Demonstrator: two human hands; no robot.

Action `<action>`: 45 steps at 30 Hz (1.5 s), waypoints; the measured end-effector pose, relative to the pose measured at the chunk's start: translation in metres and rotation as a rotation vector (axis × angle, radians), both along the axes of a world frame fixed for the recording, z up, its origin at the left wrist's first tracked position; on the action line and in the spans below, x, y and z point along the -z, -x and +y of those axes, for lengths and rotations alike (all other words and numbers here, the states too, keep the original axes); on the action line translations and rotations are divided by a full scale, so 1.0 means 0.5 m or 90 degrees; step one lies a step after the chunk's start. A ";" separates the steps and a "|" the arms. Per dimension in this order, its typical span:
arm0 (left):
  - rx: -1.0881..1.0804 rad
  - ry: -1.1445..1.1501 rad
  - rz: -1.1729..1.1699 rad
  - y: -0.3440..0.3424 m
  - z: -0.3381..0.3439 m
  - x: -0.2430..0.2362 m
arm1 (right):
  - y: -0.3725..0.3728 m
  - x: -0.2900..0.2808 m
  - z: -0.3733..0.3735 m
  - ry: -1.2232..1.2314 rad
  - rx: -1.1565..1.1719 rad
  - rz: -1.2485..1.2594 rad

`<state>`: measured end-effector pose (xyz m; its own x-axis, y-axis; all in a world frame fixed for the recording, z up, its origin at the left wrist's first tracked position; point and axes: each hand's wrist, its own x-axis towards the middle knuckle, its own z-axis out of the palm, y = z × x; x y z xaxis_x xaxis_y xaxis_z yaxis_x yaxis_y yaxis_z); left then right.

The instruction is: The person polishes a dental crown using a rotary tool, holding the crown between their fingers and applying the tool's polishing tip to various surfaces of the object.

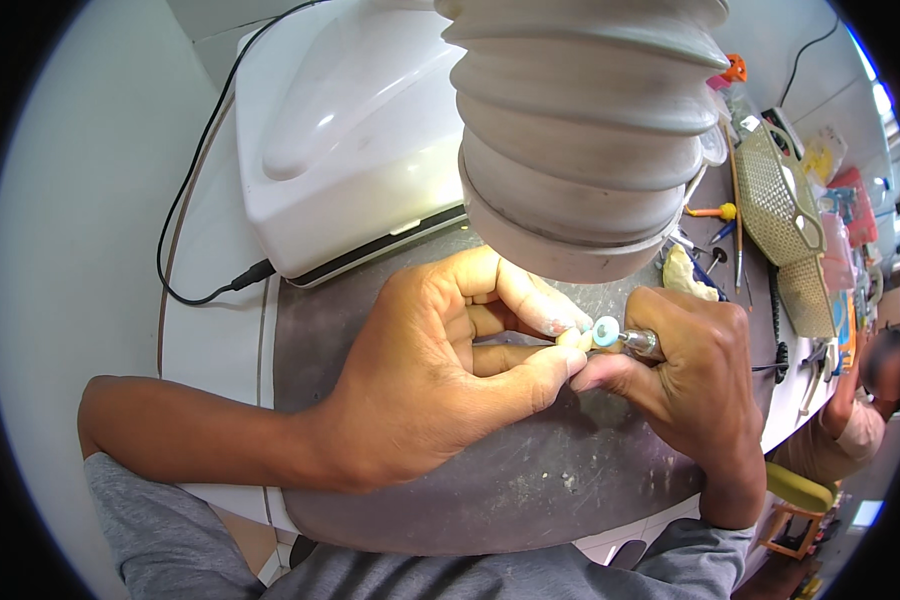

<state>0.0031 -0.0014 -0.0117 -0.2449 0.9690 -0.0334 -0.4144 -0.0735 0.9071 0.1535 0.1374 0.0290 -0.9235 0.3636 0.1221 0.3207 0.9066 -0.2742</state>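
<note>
My left hand (440, 375) pinches a small cream-coloured dental piece (573, 339) between thumb and fingertips. It looks like a few joined artificial teeth, partly covered by the fingers. In my right hand (705, 375) is a rotary handpiece (642, 343), whose metal tip points left. A pale blue grinding wheel (606, 331) on that tip is against or very close to the dental piece; contact cannot be made out. My right thumb reaches beside the left thumb. Pale dust marks the fingertips. Below both hands lies a grey work mat (490, 510) with white specks.
A ribbed white suction hose (585, 150) hangs just above the hands. Behind the left hand stands a white machine (370, 150) with a black cable (195, 215). Mesh baskets (775, 195), a cream lump (685, 273) and tools lie to the right. Another person (850, 430) sits far right.
</note>
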 end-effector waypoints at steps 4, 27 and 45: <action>-0.009 -0.005 -0.007 -0.003 0.000 -0.001 | 0.001 0.003 0.002 0.000 0.000 0.004; 0.002 0.032 0.002 0.000 -0.001 -0.009 | 0.003 -0.001 0.004 -0.011 -0.043 0.006; 0.012 0.041 -0.132 0.011 0.007 -0.019 | -0.004 -0.011 0.017 0.006 -0.018 0.057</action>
<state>-0.0022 0.0021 -0.0021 -0.2087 0.9674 -0.1434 -0.5936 -0.0088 0.8047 0.1553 0.1457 0.0343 -0.9190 0.3392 0.2012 0.2692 0.9123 -0.3085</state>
